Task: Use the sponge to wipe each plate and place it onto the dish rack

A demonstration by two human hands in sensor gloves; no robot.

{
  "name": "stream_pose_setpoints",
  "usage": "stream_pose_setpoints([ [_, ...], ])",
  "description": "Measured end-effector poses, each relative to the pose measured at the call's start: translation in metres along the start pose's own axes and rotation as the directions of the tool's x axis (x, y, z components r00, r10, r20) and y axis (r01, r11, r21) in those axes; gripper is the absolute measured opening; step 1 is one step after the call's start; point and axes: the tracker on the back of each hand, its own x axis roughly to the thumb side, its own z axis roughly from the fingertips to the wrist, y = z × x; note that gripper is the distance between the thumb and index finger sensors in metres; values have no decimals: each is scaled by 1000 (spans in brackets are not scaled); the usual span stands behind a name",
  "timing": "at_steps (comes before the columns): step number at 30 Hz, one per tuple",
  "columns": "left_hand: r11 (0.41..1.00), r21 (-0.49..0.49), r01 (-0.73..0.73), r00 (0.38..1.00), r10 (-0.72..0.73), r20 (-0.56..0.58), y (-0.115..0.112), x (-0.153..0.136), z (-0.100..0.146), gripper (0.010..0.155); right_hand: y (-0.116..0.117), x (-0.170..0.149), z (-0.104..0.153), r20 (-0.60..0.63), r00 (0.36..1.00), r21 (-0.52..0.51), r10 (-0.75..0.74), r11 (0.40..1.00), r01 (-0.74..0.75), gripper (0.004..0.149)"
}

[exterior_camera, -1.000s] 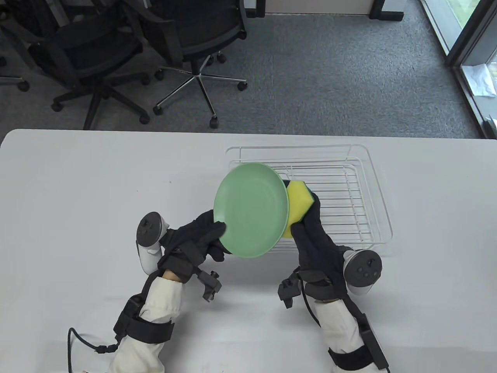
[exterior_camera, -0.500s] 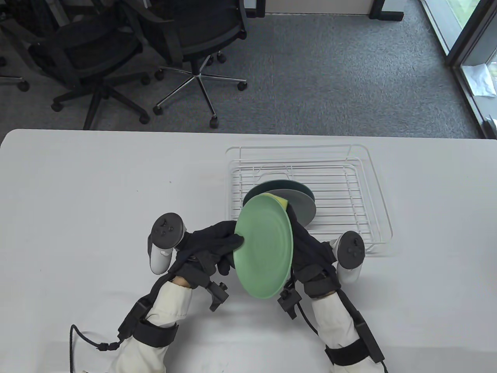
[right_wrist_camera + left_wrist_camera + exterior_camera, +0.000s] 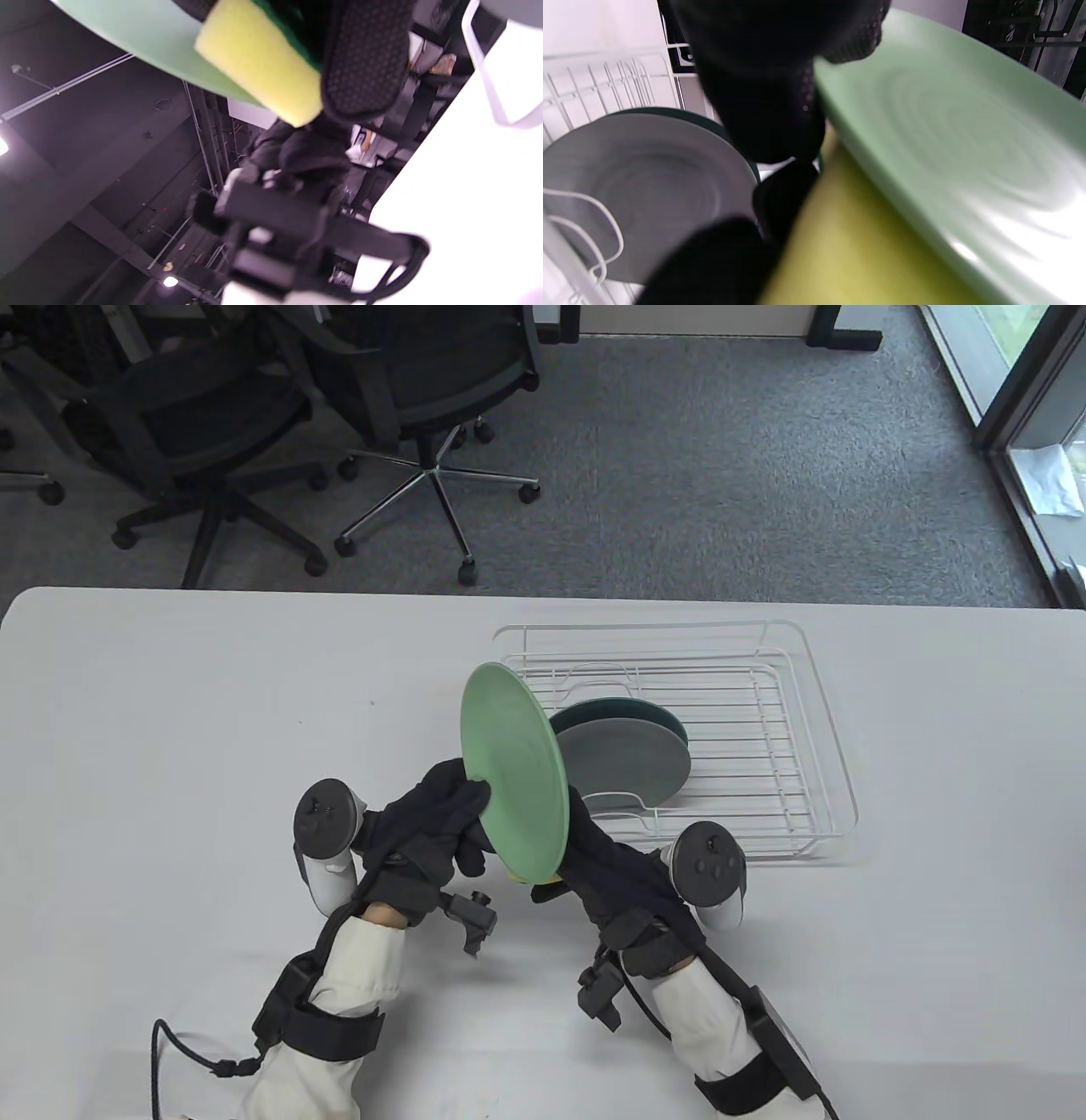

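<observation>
My left hand (image 3: 445, 819) grips a light green plate (image 3: 512, 772) by its lower left rim and holds it tilted on edge above the table, just left of the white wire dish rack (image 3: 814, 704). My right hand (image 3: 607, 857) reaches behind the plate and holds a yellow sponge (image 3: 258, 61) against its back face. In the table view only a sliver of the sponge (image 3: 543, 882) shows under the plate. In the left wrist view the sponge (image 3: 857, 245) lies against the green plate (image 3: 950, 140). A grey plate (image 3: 628, 759) lies in the rack over a dark green plate (image 3: 666, 717).
The rack stands at the table's right centre, its right half bare wire. Office chairs (image 3: 212, 432) stand on the carpet beyond the far table edge. A black cable (image 3: 170, 1052) trails from my left sleeve at the near edge.
The green plate swung from facing up to standing more on edge, dipped toward me, then rose back left. My right hand with the sponge slid down behind it, baring the plates in the rack.
</observation>
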Motion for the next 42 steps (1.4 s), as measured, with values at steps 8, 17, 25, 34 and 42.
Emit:
stream_pose_setpoints([
  [8, 997, 64, 32, 999, -30, -23, 12, -8, -2, 45, -14, 27, 8, 54, 998, -62, 9, 998, -6, 70],
  [17, 985, 21, 171, 985, -170, -31, 3, -13, -6, 45, -41, 43, 20, 87, 970, -303, 225, 934, -190, 63],
  [25, 948, -145, 283, 959, -282, 32, -15, -10, -9, 44, -53, 12, 15, 62, 997, -264, -42, 963, 57, 55],
  [34, 938, -204, 279, 959, -262, 106, -32, 1, -4, 44, -38, -12, 5, -39, 996, -160, -77, 985, 70, 56],
  [42, 983, -96, 154, 986, -146, 81, -23, 2, -1, 43, -17, -16, -1, -90, 993, -73, 77, 994, -83, 59],
])
